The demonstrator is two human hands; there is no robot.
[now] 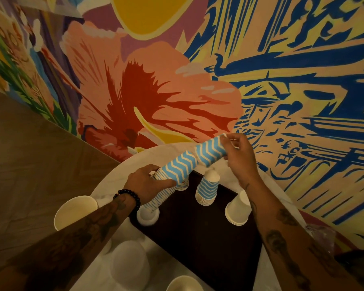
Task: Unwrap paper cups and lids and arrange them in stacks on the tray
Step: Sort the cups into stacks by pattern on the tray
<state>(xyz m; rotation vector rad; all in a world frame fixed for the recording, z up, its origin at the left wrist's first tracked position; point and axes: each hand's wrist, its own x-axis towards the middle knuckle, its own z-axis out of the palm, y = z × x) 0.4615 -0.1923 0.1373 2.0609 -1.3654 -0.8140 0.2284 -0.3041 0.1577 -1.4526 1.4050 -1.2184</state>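
Note:
My left hand (147,183) grips a long stack of blue-and-white zigzag cups (180,168) near its rim end, held sideways above the dark tray (198,238). My right hand (237,153) holds a single zigzag cup (210,150) at the stack's far end, partly pulled off it. On the tray stand a short upside-down zigzag cup stack (207,190), a plain white upside-down stack (237,208), and a ribbed zigzag stack (156,202) leaning under my left hand.
The tray lies on a round white marble table (111,190) against a painted mural wall. Wide white cups (76,211) sit left of the tray, and more white cups or lids (130,263) lie near the front. Crumpled clear wrap (322,238) lies at the right.

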